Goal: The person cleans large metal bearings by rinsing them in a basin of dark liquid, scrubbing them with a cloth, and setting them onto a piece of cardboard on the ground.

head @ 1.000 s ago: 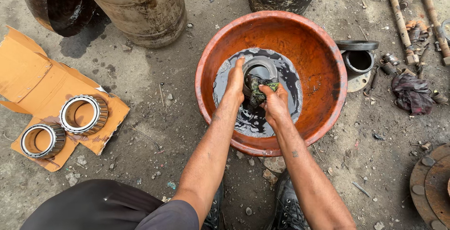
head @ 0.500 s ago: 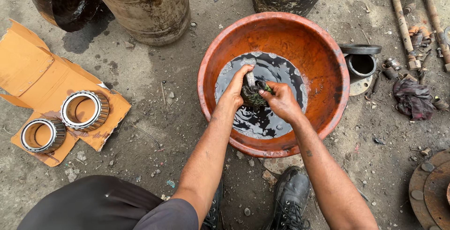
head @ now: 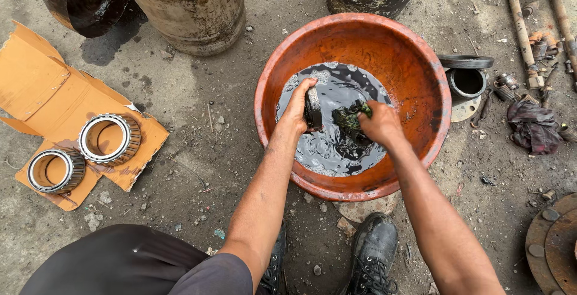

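Observation:
An orange basin (head: pixel 415 60) on the ground holds dark oily liquid (head: pixel 336 151). My left hand (head: pixel 297 109) grips a metal bearing ring (head: pixel 313 107), held on edge over the liquid. My right hand (head: pixel 378 124) clutches a wet dark green rag (head: pixel 350 116) just right of the ring, a small gap between rag and ring. Both hands are inside the basin.
Two roller bearings (head: pixel 109 138) (head: pixel 55 170) lie on torn orange cardboard (head: pixel 42 91) at left. Rusty drums (head: pixel 186 6) stand behind. Metal rings (head: pixel 466 79), pipes (head: pixel 522 27), a dark cloth (head: pixel 532 127) and small parts lie right. My black shoes (head: pixel 372 253) are below the basin.
My right hand pulled the rag out of the ring and moved right. My left hand turned the ring on edge.

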